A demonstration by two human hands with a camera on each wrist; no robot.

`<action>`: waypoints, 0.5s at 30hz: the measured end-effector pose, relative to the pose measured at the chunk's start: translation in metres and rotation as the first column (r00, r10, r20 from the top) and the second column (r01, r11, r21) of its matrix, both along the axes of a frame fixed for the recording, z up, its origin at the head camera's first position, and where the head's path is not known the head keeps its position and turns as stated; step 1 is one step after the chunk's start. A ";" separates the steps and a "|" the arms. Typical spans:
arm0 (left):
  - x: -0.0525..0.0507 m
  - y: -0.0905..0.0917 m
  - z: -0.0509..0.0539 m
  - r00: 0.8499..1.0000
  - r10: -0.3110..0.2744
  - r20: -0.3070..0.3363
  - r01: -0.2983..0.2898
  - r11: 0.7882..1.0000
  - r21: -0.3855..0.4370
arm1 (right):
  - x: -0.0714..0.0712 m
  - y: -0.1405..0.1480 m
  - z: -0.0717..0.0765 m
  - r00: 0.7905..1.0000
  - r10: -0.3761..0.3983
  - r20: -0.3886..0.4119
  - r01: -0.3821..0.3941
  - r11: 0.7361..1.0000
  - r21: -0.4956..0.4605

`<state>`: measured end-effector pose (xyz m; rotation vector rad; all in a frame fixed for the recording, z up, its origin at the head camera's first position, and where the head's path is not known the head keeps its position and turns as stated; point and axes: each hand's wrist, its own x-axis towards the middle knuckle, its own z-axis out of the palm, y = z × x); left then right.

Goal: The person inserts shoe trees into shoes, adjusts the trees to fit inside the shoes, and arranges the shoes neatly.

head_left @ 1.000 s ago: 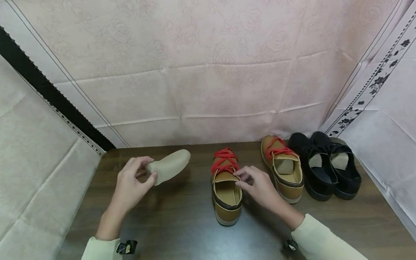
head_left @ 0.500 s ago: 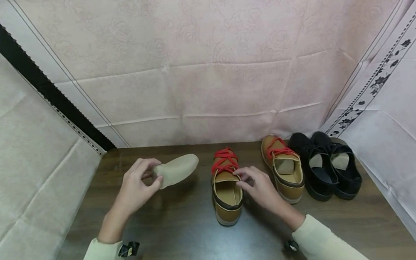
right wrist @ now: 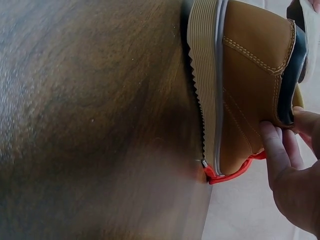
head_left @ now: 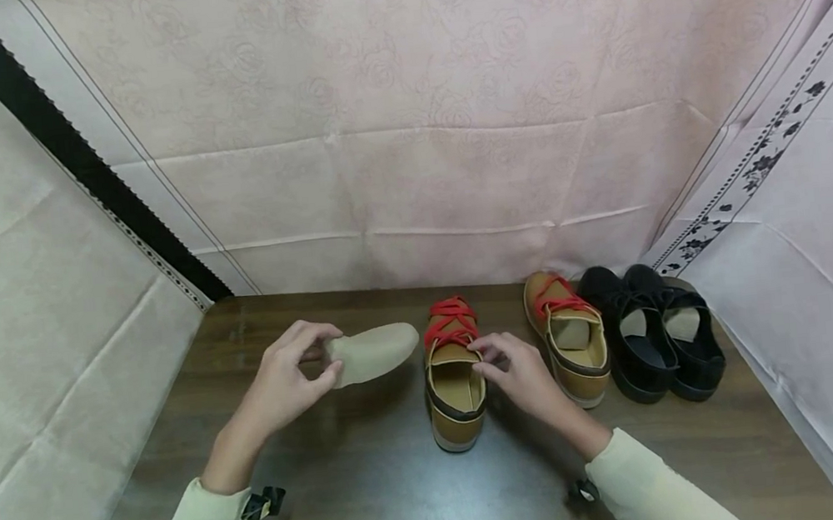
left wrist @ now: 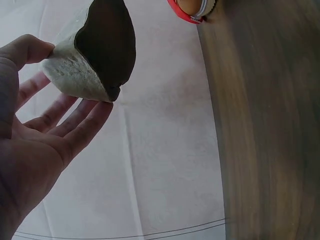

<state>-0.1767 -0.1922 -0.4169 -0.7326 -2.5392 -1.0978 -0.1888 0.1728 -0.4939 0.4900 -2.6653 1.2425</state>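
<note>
My left hand (head_left: 287, 381) pinches one end of a beige insole (head_left: 378, 352) and holds it above the table, left of a tan shoe (head_left: 457, 430) with red laces. In the left wrist view the insole's dark underside (left wrist: 110, 45) shows, with the thumb on one side and fingers on the other. My right hand (head_left: 513, 372) grips the right edge of that shoe's opening near the laces. From the right wrist the thumb lies at the collar's rim and the fingertips press the outer side (right wrist: 245, 95). The shoe stands upright, toe pointing away; a bare tan lining shows inside it.
To the right stands a second tan shoe (head_left: 580, 361) with red laces, a pale insert inside. Beside it is a pair of black shoes (head_left: 642, 376), also with pale inserts. Patterned pale cloth (head_left: 408, 169) rises behind the wooden table (head_left: 363, 483) and along both sides.
My left hand has moved right and slightly nearer with the insole, bringing its far end close to the shoe. The right hand and the shoes have stayed in place.
</note>
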 end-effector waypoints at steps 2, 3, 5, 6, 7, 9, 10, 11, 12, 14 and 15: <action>0.001 0.002 0.001 1.000 -0.018 -0.003 0.018 1.000 -0.001 | 0.000 0.000 0.000 1.000 0.001 -0.005 -0.001 1.000 0.001; 0.002 0.003 0.001 1.000 -0.027 -0.005 0.027 1.000 -0.001 | 0.001 0.000 0.000 1.000 0.001 -0.008 -0.001 1.000 0.001; 0.004 0.004 0.003 0.999 -0.042 -0.010 0.042 0.999 -0.002 | 0.001 0.000 0.001 1.000 0.001 -0.005 -0.001 1.000 0.000; 0.005 0.005 0.004 0.999 -0.049 -0.013 0.049 0.999 -0.005 | 0.001 0.000 0.001 1.000 0.001 -0.003 -0.001 1.000 0.000; 0.005 0.006 0.004 0.998 -0.054 -0.019 0.054 0.999 -0.008 | 0.001 0.000 0.001 1.000 0.002 0.000 -0.002 1.000 -0.001; 0.006 0.008 0.006 0.998 -0.061 -0.026 0.061 0.998 -0.012 | 0.001 0.000 0.001 1.000 0.000 0.007 0.000 1.000 0.000; 0.007 0.009 0.006 0.997 -0.065 -0.030 0.065 0.998 -0.015 | 0.002 0.000 0.002 1.000 0.000 0.009 0.000 1.000 0.001; 0.008 0.010 0.007 0.997 -0.069 -0.035 0.069 0.998 -0.017 | 0.002 0.000 0.002 1.000 0.000 0.011 0.000 1.000 0.001; 0.008 0.010 0.007 0.997 -0.071 -0.040 0.070 0.997 -0.022 | 0.002 0.000 0.002 1.000 -0.001 0.012 0.001 1.000 0.002; 0.009 0.012 0.008 0.996 -0.078 -0.047 0.077 0.997 -0.027 | 0.002 0.000 0.002 1.000 -0.002 0.012 0.002 1.000 0.003; 0.010 0.012 0.008 0.995 -0.083 -0.051 0.082 0.996 -0.031 | 0.001 0.000 0.003 1.000 -0.002 0.012 0.002 1.000 0.001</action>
